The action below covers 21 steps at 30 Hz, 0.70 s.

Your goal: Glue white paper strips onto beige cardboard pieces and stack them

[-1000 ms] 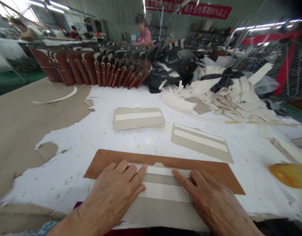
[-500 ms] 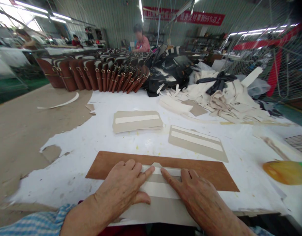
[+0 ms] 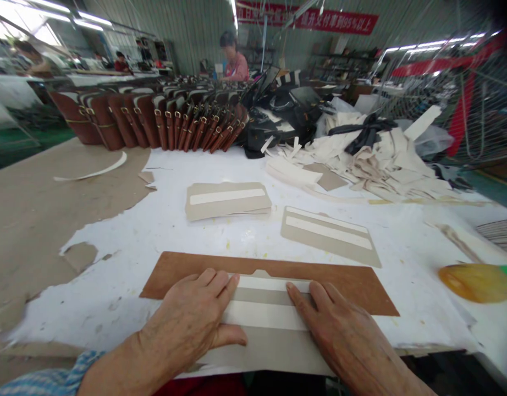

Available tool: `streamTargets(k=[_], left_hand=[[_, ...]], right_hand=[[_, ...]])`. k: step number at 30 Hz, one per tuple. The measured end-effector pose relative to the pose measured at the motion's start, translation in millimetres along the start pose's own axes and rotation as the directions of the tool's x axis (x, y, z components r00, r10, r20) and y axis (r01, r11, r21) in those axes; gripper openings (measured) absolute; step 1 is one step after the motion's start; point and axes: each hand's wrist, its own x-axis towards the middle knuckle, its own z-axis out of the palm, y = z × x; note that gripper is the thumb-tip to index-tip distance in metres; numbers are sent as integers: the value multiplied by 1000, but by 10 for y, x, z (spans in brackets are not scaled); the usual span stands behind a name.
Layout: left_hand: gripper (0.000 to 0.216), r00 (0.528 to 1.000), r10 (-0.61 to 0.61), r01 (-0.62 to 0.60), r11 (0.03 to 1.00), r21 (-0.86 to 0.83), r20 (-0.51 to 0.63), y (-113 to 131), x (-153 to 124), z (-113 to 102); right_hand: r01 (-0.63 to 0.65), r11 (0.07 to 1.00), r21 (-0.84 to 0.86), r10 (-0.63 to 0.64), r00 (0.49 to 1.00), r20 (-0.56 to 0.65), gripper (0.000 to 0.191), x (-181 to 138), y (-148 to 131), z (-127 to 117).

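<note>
A grey card panel (image 3: 265, 308) with two white strips lies on a brown leather piece (image 3: 278, 275) at the near edge of the white table (image 3: 171, 225). My left hand (image 3: 191, 324) rests flat on the panel's left half, fingers stretched out and together. On the right half lies my right hand (image 3: 340, 335), also flat, with its fingers pointing towards the upper white strip. Neither hand grips anything.
A stack of grey panels (image 3: 226, 199) and a single one (image 3: 328, 235) lie farther back. Brown bags (image 3: 154, 118) stand in a row behind, beside black bags (image 3: 278, 115) and a heap of cream strips (image 3: 381, 159). An orange object (image 3: 476, 281) lies at right. Another person (image 3: 235, 60) works beyond.
Both hands have slid a little apart along the panel after drawing close half a second ago. The view shifted slightly.
</note>
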Motion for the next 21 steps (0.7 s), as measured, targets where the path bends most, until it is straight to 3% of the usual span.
streamTargets(k=[5, 8, 13, 15, 19, 21], left_hand=[[77, 984, -16, 12, 1000, -22, -178, -77, -154, 117], [58, 968, -33, 9, 995, -95, -248, -175, -278, 184], [40, 873, -169, 54, 966, -253, -457, -339, -531, 378], [41, 836, -235, 106, 955, -276, -495, -323, -584, 424], [43, 831, -319, 153, 919, -364, -457, -169, -552, 428], [46, 808, -391, 178, 875, -451, -440, -118, -506, 456]], right_hand=[[-44, 999, 9, 44, 998, -49, 56, -102, 29, 69], [-71, 991, 110, 78, 995, -60, 45, -201, 206, 100], [-248, 918, 311, 312, 933, -177, 36, -418, 474, 71], [-273, 888, 369, 358, 916, -184, 36, -442, 400, 58], [-262, 862, 434, 373, 908, -192, 34, -366, 80, 104], [-322, 821, 472, 452, 871, -191, 34, -327, -31, 168]])
